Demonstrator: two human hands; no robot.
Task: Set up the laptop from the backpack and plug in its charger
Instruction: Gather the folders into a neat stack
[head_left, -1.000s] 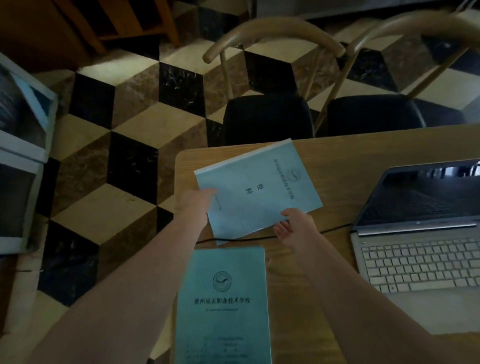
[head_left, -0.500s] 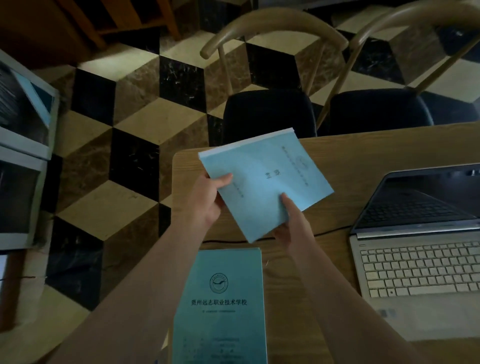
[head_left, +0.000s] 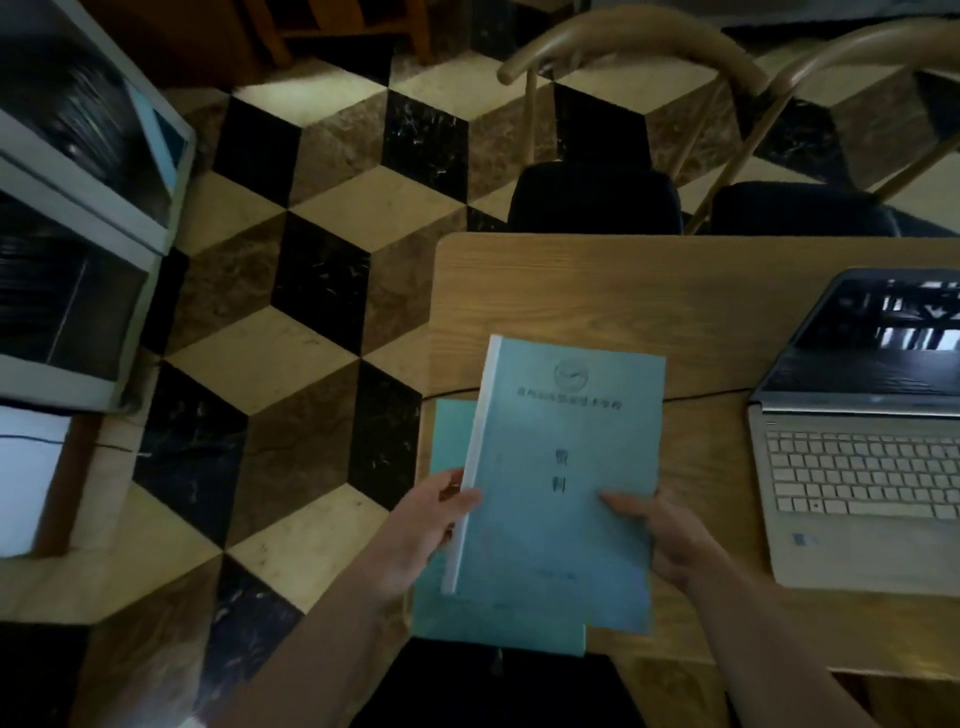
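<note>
The laptop sits open at the right of the bench, while left hand and right hand have fingers clamped on a booklet, apparently to stack it on another booklet, keeping workspace free.

Booklet cover: you held it where a round emblem, one line of characters and two large characters showed, all too blurred to read.
Laptop palm rest: a small sticker was illegible.
</note>
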